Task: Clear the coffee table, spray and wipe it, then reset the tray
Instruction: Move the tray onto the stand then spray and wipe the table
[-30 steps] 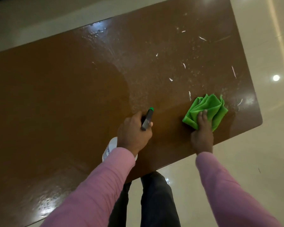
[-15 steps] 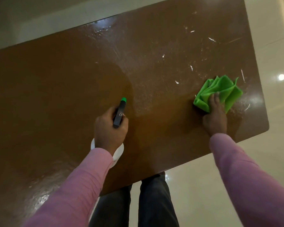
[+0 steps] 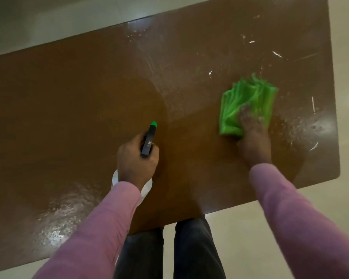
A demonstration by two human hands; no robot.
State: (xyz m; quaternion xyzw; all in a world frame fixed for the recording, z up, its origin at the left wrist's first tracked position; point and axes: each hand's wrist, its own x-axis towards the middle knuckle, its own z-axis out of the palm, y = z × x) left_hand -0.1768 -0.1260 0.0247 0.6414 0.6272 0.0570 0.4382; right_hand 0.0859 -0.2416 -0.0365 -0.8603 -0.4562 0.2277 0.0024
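Observation:
The brown coffee table [image 3: 69, 109] fills most of the view, wet with spray droplets and white streaks on its right half. My right hand [image 3: 253, 139] presses a bunched green cloth [image 3: 248, 103] flat on the table's right part; both are motion-blurred. My left hand [image 3: 137, 161] grips a spray bottle [image 3: 149, 140] with a dark head and green nozzle, held over the table near its front edge. The bottle's white body shows only partly under my wrist.
Pale glossy floor tiles [image 3: 270, 228] surround the table. My dark trouser legs [image 3: 169, 250] stand against the table's near edge. The table's right end [image 3: 335, 137] lies close to the cloth. Wet glare shows at front left [image 3: 65, 214].
My right hand has slid the green cloth away from the near right corner, further onto the table and then leftward. My left hand with the bottle has shifted slightly left.

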